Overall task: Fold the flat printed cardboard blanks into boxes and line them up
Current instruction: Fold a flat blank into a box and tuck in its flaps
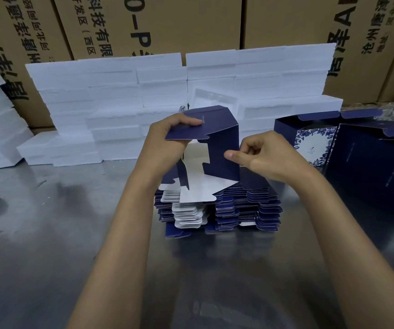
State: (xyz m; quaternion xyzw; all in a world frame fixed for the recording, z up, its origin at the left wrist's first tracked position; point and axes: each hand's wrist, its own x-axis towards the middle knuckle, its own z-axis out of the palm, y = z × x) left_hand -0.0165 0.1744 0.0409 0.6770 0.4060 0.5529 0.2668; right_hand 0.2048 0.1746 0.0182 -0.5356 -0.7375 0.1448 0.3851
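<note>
above the stack of blanks, your left hand pinched the half-opened box; your right hand, fingers curled, pinched its side edge.

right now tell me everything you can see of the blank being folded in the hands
The blank is thin card, dark navy outside and white inside, partly opened into a box shape. It is held upright above the stack of flat blanks, its white bottom flaps hanging loose and unfolded. The left hand grips a navy flap at its upper left; the right hand pinches its right edge.
</note>
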